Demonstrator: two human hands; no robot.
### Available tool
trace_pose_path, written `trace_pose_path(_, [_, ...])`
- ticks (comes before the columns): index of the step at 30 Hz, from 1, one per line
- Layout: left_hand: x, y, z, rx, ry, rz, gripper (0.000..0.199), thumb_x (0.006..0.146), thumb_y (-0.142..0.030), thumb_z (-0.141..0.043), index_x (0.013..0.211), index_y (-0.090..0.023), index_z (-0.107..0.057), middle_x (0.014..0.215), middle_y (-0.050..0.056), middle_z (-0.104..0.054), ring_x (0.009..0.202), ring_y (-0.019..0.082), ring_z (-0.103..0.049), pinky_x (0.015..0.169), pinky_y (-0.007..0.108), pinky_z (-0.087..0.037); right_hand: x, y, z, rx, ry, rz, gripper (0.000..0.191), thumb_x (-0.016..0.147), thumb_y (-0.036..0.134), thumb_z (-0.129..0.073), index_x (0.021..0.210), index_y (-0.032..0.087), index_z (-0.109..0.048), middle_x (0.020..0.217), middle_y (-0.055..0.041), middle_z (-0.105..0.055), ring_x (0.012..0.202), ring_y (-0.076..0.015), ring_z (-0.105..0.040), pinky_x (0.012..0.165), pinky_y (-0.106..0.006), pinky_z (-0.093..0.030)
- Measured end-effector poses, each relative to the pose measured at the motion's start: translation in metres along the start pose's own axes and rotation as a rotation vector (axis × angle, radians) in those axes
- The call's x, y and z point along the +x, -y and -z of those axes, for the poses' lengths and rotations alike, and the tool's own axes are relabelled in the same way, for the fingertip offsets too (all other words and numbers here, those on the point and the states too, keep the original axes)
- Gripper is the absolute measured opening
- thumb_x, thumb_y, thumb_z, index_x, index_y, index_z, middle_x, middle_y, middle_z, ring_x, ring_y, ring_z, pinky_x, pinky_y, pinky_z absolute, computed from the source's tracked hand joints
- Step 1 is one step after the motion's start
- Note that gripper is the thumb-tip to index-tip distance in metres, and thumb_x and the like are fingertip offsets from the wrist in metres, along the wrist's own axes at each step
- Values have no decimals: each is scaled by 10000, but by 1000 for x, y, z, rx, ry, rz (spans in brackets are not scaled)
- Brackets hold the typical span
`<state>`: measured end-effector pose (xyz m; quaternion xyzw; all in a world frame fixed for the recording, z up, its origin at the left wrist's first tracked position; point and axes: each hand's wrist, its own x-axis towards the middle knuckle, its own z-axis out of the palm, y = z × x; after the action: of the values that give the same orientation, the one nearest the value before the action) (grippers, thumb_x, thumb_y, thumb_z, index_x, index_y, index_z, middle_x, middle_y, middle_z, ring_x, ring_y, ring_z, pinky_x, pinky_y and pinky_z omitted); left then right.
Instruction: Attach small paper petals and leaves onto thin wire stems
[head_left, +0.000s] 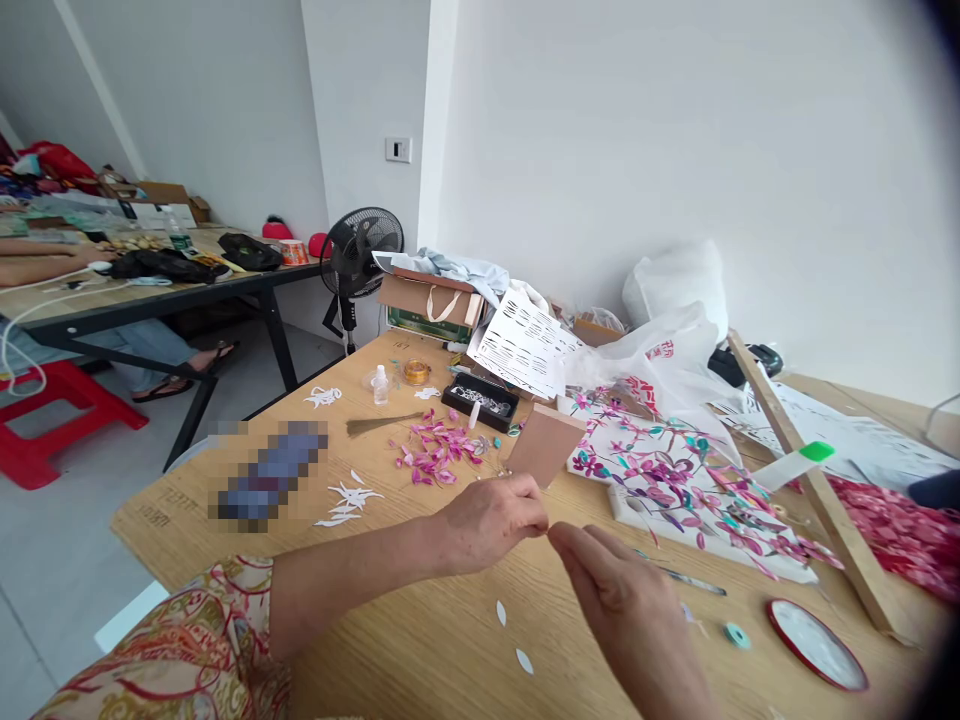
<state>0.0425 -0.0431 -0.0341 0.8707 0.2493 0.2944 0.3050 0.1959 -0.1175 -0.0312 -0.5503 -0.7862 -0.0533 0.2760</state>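
Observation:
My left hand and my right hand are raised over the wooden table, fingertips nearly meeting. Both are closed in a pinch; whatever lies between the fingers is too small to make out. Two white leaf-shaped pieces lie below them on the wood. Beyond my left hand are a heap of pink petals and a pile of white slivers. A brown board leans behind the hands. Purple flowers with teal leaves lie on a white pad to the right.
A wooden bar, a teal tape roll, a red-rimmed oval dish and tweezers are at the right. Behind are a black tray, patterned sheets and a fan. Another person's arm rests at the far-left table.

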Motion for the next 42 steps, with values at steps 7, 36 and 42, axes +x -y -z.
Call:
trace_pose_path(7, [2, -4, 4, -543, 31, 79, 72, 732, -173, -603, 689, -115, -603, 731, 9, -528, 706, 94, -515, 670, 198, -409, 9, -27, -2, 450, 97, -176, 267, 830, 361, -454, 694, 191, -609, 587, 5, -586, 530, -118, -519, 482, -188, -400])
trace_pose_path(36, [-1, 1, -1, -85, 28, 11, 110, 791, -130, -512, 761, -133, -617, 822, 32, -533, 768, 110, -502, 711, 215, -394, -7, -3, 4, 92, 58, -57, 324, 867, 307, -358, 721, 207, -629, 589, -21, -599, 462, -108, -510, 446, -191, -362])
trace_pose_path(42, [-2, -4, 1, -550, 123, 102, 66, 731, -176, -600, 687, -127, -607, 740, 8, -515, 723, 101, -508, 691, 211, -398, 7, -26, 3, 411, 135, -170, 283, 833, 362, -440, 698, 198, -626, 599, -3, -600, 523, -117, -522, 487, -193, -401])
